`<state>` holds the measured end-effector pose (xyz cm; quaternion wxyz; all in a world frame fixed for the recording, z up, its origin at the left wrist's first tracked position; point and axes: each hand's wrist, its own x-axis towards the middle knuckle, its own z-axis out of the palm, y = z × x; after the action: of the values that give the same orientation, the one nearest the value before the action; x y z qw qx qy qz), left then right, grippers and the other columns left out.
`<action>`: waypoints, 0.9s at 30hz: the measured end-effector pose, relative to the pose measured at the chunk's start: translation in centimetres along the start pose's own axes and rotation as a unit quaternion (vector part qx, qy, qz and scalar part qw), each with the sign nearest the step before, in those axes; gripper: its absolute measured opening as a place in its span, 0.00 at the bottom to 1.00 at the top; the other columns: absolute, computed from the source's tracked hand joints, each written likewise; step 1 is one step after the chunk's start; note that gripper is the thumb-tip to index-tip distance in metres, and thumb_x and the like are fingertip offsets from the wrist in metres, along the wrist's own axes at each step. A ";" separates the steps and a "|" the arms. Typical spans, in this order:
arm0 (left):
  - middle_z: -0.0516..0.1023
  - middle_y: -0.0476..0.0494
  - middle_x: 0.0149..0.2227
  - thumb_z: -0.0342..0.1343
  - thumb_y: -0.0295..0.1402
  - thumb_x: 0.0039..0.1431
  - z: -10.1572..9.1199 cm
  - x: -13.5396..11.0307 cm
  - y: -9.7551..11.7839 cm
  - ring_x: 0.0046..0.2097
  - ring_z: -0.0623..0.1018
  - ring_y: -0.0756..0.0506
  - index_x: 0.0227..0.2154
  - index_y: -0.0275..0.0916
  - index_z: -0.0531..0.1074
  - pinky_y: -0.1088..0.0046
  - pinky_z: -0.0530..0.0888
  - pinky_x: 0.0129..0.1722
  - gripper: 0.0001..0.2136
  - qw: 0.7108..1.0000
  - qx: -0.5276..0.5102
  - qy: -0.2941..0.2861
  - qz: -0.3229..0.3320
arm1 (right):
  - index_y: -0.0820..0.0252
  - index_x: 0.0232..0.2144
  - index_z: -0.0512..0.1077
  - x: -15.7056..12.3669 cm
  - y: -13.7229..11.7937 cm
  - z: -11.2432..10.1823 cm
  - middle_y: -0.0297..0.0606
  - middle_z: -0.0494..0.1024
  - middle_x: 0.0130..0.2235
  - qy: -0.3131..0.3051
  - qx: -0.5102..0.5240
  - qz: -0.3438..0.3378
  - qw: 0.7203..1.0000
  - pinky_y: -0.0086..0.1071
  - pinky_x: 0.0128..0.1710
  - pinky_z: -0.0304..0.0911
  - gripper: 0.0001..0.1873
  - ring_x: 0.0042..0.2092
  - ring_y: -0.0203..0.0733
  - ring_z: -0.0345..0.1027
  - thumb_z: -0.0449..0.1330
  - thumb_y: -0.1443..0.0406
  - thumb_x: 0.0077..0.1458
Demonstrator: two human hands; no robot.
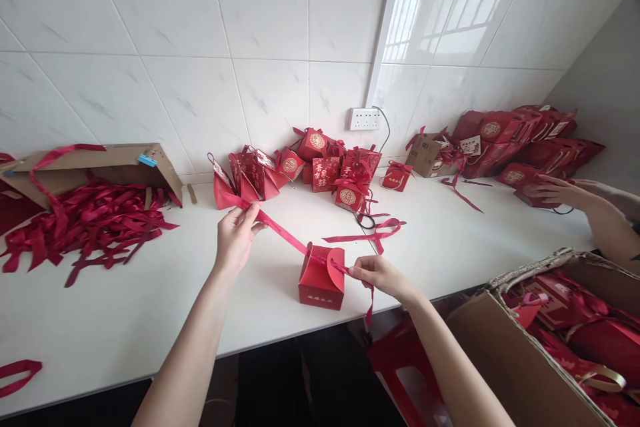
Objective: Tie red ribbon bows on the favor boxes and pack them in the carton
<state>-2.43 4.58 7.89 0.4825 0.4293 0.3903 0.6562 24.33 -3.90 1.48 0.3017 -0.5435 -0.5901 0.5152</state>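
A small red gift box (320, 287) stands upright near the front edge of the white table, with rounded flaps at its top. A dark red ribbon (285, 232) runs through those flaps and is stretched out to both sides. Up and to the left of the box, my left hand (237, 233) pinches one length of the ribbon. Just right of the box, my right hand (383, 275) grips the other length close to the flap, and its loose end hangs down over the table edge.
A tipped cardboard box (100, 157) spills a ribbon pile (95, 217) at left. Several finished red boxes (325, 173) stand by the wall, near scissors (366, 220). At right are a co-worker's hands (560, 193), stacked red bags (520, 137) and an open carton (480, 333).
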 end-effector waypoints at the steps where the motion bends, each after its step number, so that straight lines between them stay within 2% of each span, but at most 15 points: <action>1: 0.73 0.47 0.29 0.69 0.42 0.35 0.0 0.2 0.3 0.30 0.71 0.52 0.27 0.34 0.76 0.75 0.74 0.29 0.18 1.000 -0.004 0.004 0.003 | 0.60 0.18 0.61 -0.1 0.2 -0.2 0.28 0.61 0.18 0.000 -0.004 0.006 1.000 0.29 0.25 0.46 0.26 0.23 0.31 0.50 0.58 0.44 0.46; 4: 0.74 0.47 0.30 0.69 0.42 0.33 0.2 0.9 1.0 0.30 0.72 0.52 0.26 0.35 0.76 0.75 0.74 0.28 0.18 1.000 -0.008 0.011 0.019 | 0.60 0.18 0.59 -0.7 0.5 -0.6 0.27 0.59 0.18 -0.007 0.005 0.017 1.000 0.28 0.24 0.46 0.26 0.23 0.30 0.49 0.58 0.45 0.48; 8: 0.74 0.48 0.27 0.68 0.43 0.36 0.6 1.6 2.0 0.30 0.72 0.51 0.30 0.35 0.77 0.74 0.73 0.29 0.18 0.999 0.010 -0.010 0.052 | 0.61 0.21 0.65 -1.7 0.8 -1.5 0.27 0.59 0.18 -0.034 0.031 0.004 0.999 0.28 0.24 0.45 0.23 0.23 0.30 0.50 0.59 0.47 0.48; 10: 0.74 0.47 0.27 0.64 0.45 0.42 0.7 1.9 2.6 0.30 0.73 0.50 0.32 0.35 0.77 0.73 0.73 0.29 0.19 0.995 0.050 -0.024 0.080 | 0.61 0.21 0.66 -2.1 0.9 -2.0 0.28 0.61 0.19 -0.028 0.055 -0.017 0.998 0.28 0.23 0.46 0.21 0.23 0.31 0.51 0.61 0.49 0.48; 12: 0.73 0.47 0.26 0.58 0.46 0.49 0.7 2.0 3.3 0.30 0.73 0.49 0.31 0.36 0.77 0.73 0.71 0.29 0.17 0.979 0.150 -0.038 0.132 | 0.61 0.22 0.66 -2.4 0.7 -2.4 0.30 0.64 0.21 0.006 0.101 -0.040 0.994 0.27 0.22 0.46 0.20 0.23 0.31 0.52 0.62 0.51 0.48; 14: 0.71 0.48 0.24 0.54 0.44 0.53 0.7 2.1 4.0 0.27 0.71 0.49 0.22 0.37 0.73 0.73 0.67 0.28 0.15 0.927 0.301 -0.043 0.218 | 0.60 0.22 0.67 -2.4 0.4 -2.5 0.31 0.68 0.24 0.054 0.186 -0.071 0.979 0.27 0.22 0.49 0.17 0.24 0.32 0.56 0.64 0.53 0.47; 17: 0.64 0.50 0.21 0.52 0.38 0.54 0.4 2.1 4.4 0.24 0.64 0.51 0.13 0.39 0.60 0.73 0.62 0.27 0.17 0.818 0.474 -0.040 0.323 | 0.59 0.20 0.67 -1.9 -0.8 -2.0 0.34 0.72 0.30 0.099 0.310 -0.130 0.937 0.28 0.28 0.58 0.16 0.31 0.36 0.65 0.66 0.55 0.45; 18: 0.63 0.50 0.21 0.52 0.37 0.53 0.4 2.1 4.3 0.23 0.63 0.51 0.13 0.39 0.57 0.73 0.61 0.26 0.17 0.801 0.498 -0.037 0.331 | 0.58 0.20 0.67 -1.7 -1.3 -1.8 0.34 0.72 0.31 0.102 0.345 -0.149 0.921 0.30 0.32 0.61 0.16 0.34 0.38 0.67 0.66 0.55 0.44; 19: 0.61 0.51 0.20 0.52 0.36 0.53 0.3 2.0 4.1 0.23 0.62 0.52 0.14 0.40 0.54 0.73 0.60 0.25 0.17 0.797 0.510 -0.036 0.322 | 0.58 0.20 0.68 -1.4 -1.8 -1.4 0.34 0.73 0.32 0.101 0.377 -0.165 0.906 0.32 0.36 0.63 0.16 0.37 0.40 0.68 0.67 0.55 0.43; 21: 0.59 0.53 0.19 0.51 0.36 0.53 0.4 1.8 3.4 0.22 0.61 0.52 0.16 0.40 0.53 0.74 0.60 0.24 0.16 0.820 0.500 -0.041 0.274 | 0.57 0.20 0.71 -1.0 -2.7 -0.8 0.34 0.74 0.30 0.096 0.445 -0.183 0.871 0.38 0.44 0.64 0.13 0.39 0.43 0.70 0.68 0.56 0.41; 23: 0.62 0.52 0.21 0.50 0.37 0.53 0.7 1.4 2.7 0.23 0.64 0.52 0.17 0.41 0.55 0.75 0.63 0.26 0.13 0.865 0.447 -0.063 0.218 | 0.56 0.20 0.73 -0.9 -3.6 -0.2 0.32 0.75 0.28 0.094 0.499 -0.179 0.842 0.43 0.50 0.62 0.11 0.39 0.44 0.70 0.69 0.57 0.40; 25: 0.69 0.49 0.27 0.51 0.39 0.52 1.2 1.1 2.1 0.28 0.70 0.50 0.21 0.39 0.63 0.75 0.68 0.30 0.10 0.917 0.348 -0.101 0.165 | 0.56 0.20 0.74 -0.9 -4.4 0.2 0.32 0.75 0.27 0.096 0.523 -0.170 0.830 0.47 0.53 0.60 0.11 0.38 0.45 0.71 0.67 0.56 0.40; 27: 0.73 0.44 0.33 0.53 0.41 0.51 2.1 0.8 1.8 0.34 0.73 0.47 0.26 0.37 0.68 0.71 0.72 0.33 0.11 0.961 0.212 -0.144 0.106 | 0.56 0.20 0.75 -1.2 -5.1 0.4 0.35 0.75 0.27 0.092 0.521 -0.171 0.831 0.49 0.53 0.60 0.12 0.37 0.46 0.70 0.65 0.54 0.42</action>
<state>-1.16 5.14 10.39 0.3590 0.6504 0.3997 0.5369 22.51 -4.52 6.41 0.6762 -0.2408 -0.2870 0.6343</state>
